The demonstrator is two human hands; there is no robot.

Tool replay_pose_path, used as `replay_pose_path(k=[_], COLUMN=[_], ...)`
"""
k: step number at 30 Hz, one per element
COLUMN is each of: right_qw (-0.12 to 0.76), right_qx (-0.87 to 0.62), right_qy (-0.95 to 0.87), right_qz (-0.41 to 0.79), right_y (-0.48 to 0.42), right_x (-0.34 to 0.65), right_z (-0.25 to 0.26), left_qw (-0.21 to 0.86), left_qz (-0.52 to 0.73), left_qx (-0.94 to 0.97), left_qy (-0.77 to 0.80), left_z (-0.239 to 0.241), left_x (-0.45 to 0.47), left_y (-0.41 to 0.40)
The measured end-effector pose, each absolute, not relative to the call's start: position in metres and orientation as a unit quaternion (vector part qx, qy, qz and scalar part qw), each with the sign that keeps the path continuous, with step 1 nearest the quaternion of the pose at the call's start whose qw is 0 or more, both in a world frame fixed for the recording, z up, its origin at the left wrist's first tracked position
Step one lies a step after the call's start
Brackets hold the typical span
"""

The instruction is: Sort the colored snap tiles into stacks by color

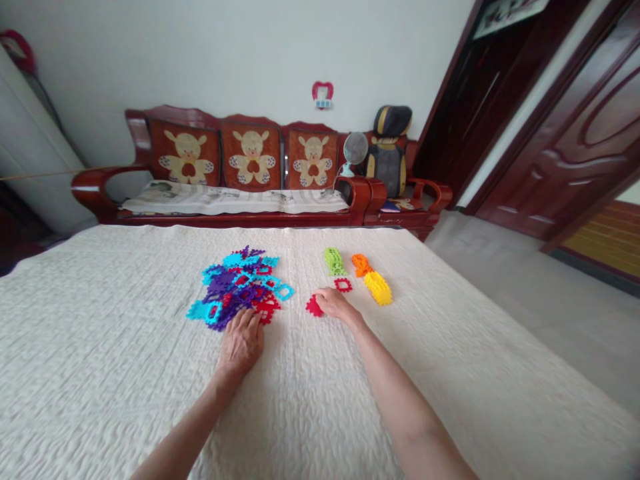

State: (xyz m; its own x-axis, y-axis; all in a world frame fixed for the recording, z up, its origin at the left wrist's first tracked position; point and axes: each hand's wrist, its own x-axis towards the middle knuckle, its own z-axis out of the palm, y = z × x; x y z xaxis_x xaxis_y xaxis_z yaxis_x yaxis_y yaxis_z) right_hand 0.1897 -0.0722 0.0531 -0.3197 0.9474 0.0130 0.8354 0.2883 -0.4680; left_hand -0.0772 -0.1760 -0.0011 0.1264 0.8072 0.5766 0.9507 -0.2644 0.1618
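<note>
A mixed heap of cyan, purple and red plastic puzzle pieces [239, 285] lies on the cream quilted bedspread [125, 373]. My left hand [242, 343] rests at the heap's near edge, fingers curled down onto the pieces. My right hand [334, 303] is closed on a solid red piece [314, 307] lying on the quilt. Just beyond it lies a red frame piece [343, 285]. Farther back are sorted rows: green pieces [334, 261], orange pieces [361, 264] and yellow pieces [378, 288].
A dark red wooden sofa [240, 180] with bear-print cushions stands behind the bed. A small fan [354, 150] and a backpack [389, 157] are at its right end. Grey floor and a wooden door [565, 133] lie to the right.
</note>
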Motion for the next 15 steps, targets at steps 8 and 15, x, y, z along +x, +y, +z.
replay_pose_path(k=[8, 15], right_qw=[0.15, 0.237], right_qx=[-0.517, -0.53], right_qy=[-0.819, -0.799], right_qz=[0.198, 0.158], right_y=[-0.1, -0.098], right_x=[0.203, 0.198], right_z=[0.056, 0.048], left_qw=[0.15, 0.149], left_qz=[-0.29, -0.275], left_qx=[-0.736, -0.745], left_qy=[-0.593, -0.589], left_z=[-0.001, 0.0], left_x=[-0.077, -0.078], left_y=[-0.176, -0.176])
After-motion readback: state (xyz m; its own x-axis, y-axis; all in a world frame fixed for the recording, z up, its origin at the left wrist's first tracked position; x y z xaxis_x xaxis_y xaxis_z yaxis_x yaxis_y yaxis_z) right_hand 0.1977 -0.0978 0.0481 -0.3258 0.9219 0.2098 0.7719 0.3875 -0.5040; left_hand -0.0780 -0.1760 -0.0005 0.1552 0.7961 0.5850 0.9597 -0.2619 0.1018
